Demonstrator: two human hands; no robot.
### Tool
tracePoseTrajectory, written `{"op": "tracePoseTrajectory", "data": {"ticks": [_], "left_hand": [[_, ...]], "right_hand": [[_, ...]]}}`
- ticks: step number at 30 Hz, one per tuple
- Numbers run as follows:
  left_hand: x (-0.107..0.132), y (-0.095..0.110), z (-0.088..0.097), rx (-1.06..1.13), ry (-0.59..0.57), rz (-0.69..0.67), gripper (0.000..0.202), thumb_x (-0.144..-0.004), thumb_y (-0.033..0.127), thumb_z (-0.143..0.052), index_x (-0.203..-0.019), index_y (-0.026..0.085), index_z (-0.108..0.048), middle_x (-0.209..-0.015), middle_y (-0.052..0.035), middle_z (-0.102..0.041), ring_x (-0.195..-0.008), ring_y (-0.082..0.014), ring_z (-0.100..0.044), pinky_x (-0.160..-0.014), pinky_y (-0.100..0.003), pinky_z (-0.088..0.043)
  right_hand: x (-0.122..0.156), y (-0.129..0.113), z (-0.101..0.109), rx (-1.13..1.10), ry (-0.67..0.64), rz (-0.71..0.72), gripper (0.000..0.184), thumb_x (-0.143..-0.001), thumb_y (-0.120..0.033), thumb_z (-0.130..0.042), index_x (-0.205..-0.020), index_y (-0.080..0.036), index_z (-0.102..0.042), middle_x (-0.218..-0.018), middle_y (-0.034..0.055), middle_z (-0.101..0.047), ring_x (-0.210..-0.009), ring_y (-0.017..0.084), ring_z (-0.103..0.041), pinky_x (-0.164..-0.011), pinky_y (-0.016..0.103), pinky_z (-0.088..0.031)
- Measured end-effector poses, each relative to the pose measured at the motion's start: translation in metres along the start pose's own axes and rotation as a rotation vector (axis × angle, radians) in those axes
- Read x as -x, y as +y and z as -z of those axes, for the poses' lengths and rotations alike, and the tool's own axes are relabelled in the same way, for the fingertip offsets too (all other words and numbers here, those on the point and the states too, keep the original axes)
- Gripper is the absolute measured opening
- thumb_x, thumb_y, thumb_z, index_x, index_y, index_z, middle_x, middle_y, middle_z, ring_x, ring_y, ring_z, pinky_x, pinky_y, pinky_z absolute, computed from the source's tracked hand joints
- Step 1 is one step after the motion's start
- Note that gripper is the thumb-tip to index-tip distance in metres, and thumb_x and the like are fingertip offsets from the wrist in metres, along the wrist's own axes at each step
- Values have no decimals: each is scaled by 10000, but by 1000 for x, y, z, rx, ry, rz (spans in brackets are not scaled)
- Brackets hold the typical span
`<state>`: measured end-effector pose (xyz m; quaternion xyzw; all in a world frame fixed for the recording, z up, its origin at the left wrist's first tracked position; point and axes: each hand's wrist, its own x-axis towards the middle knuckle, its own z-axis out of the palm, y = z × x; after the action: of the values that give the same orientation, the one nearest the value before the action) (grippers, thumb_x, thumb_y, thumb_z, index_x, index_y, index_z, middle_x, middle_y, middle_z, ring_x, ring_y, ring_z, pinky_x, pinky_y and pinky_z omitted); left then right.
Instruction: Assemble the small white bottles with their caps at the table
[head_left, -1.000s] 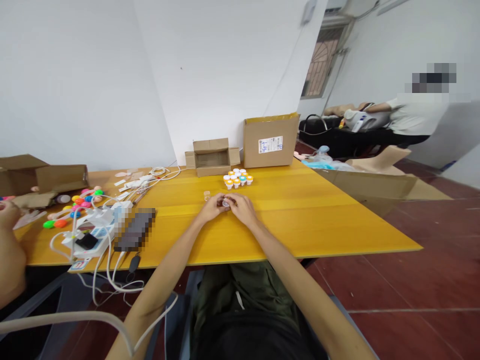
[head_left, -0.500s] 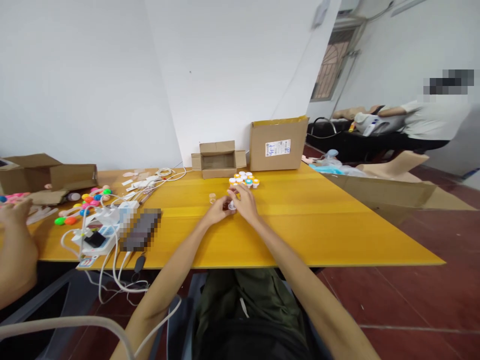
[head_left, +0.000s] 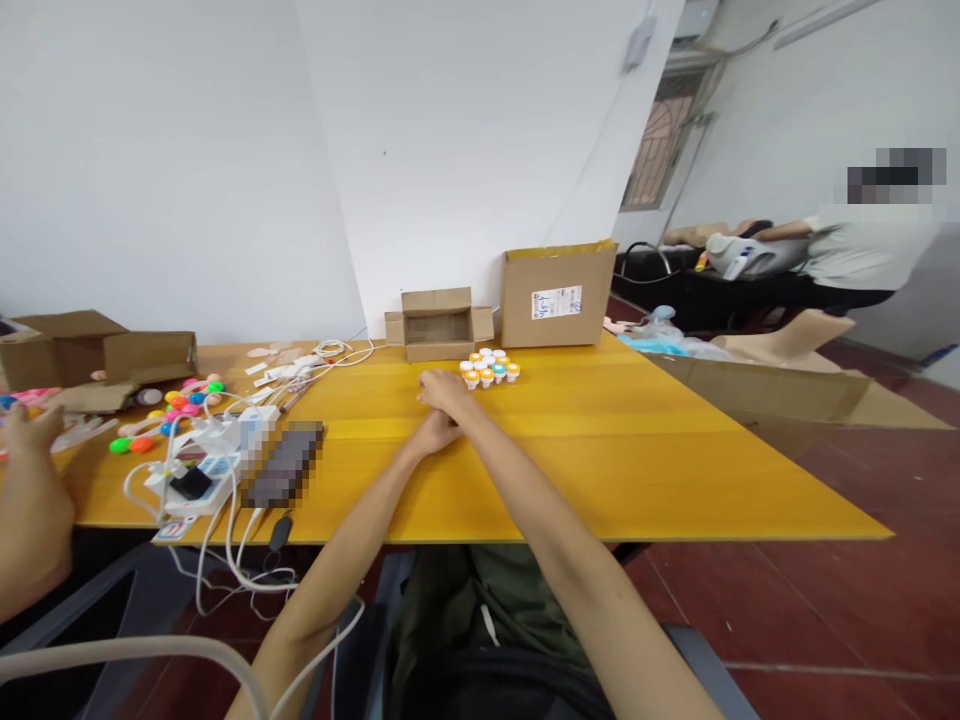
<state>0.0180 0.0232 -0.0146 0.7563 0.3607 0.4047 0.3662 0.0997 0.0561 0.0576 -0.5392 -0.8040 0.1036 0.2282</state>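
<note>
My right hand [head_left: 441, 387] reaches across to the left on the yellow table [head_left: 637, 450], fingers curled down over the spot left of a cluster of small white pots with orange and teal lids [head_left: 489, 368]. What lies under those fingers is hidden. My left hand [head_left: 433, 433] rests on the table just behind it, its fingers covered by my right wrist.
A small open cardboard box [head_left: 439, 325] and a taller labelled box [head_left: 559, 295] stand by the wall. A power strip with cables [head_left: 210, 455], a dark phone [head_left: 283, 462] and coloured toys [head_left: 169, 405] lie left. Another person's hand [head_left: 30, 430] is far left; someone sits back right [head_left: 862, 250].
My hands were together on a small white piece. My right hand has now left it and moved left and forward, over where a small clear item stood.
</note>
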Motion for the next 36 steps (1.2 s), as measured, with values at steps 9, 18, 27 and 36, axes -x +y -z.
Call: {"op": "tracePoseTrajectory", "data": {"ticks": [9, 18, 27, 36], "left_hand": [[1, 13, -2, 114, 18, 98, 272, -639, 142, -775, -888, 163, -667, -765, 21, -672, -728, -142, -627, -767, -282, -527], [2, 15, 2, 89, 72, 101, 261, -641, 153, -777, -878, 163, -670, -758, 20, -677, -714, -138, -630, -732, -263, -515], [4, 18, 5, 109, 89, 73, 263, -663, 245, -791, -875, 169, -657, -763, 9, -680, -697, -140, -636, -669, -241, -517], [1, 15, 6, 203, 164, 95, 323, -612, 226, -851, -880, 176, -678, -824, -8, -715, -777, -157, -668, -730, -258, -515]], "right_hand": [[49, 82, 38, 49, 98, 14, 127, -735, -194, -796, -781, -224, -680, -867, 113, -726, -837, 270, -674, -693, 323, -451], [83, 85, 30, -86, 265, 217, 171, -851, -254, -723, -1022, -239, -723, -1081, 102, -720, -1039, 262, -650, -897, 366, -490], [88, 62, 9, -272, 264, 318, 175, -923, -193, -590, -966, -244, -751, -911, 53, -713, -843, 190, -646, -760, 290, -482], [96, 71, -7, -487, 386, 215, 120, -886, -244, -601, -912, -249, -718, -949, 50, -717, -899, 205, -644, -832, 326, -506]]}}
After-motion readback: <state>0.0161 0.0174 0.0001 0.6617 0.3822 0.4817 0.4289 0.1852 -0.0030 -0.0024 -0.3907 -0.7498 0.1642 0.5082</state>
